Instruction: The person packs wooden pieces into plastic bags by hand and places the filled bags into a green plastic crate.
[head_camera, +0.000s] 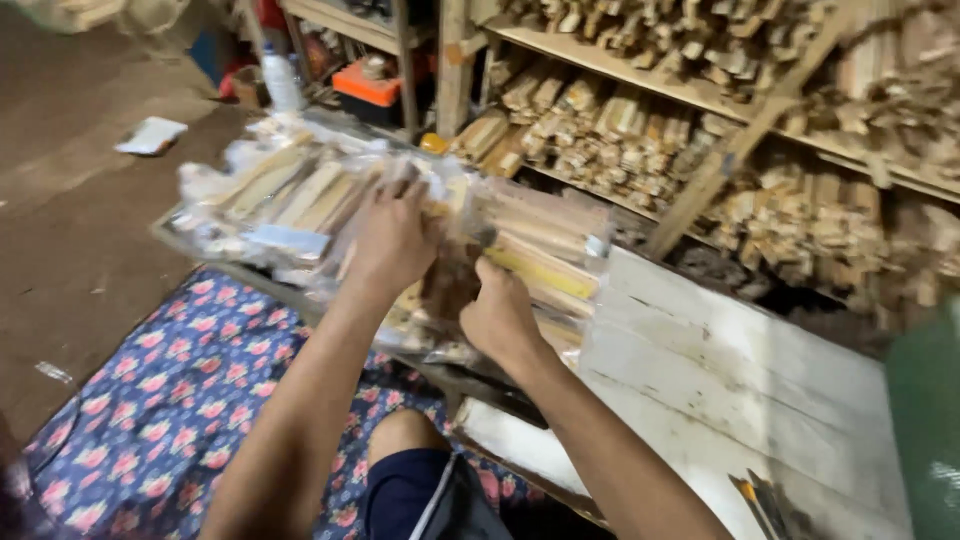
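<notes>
We see clear bags of wood sticks (300, 200) lying on a tray left of the white worktop (720, 370). Our left hand (392, 240) presses spread fingers on top; our right hand (497, 312) pinches the near plastic edge.

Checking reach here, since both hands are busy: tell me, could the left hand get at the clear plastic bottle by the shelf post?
Probably not as things stand. The left hand presses on the clear bags of wood sticks, and the plastic bottle stands well beyond that pile, by the shelf post. The bags lie between them.
</notes>
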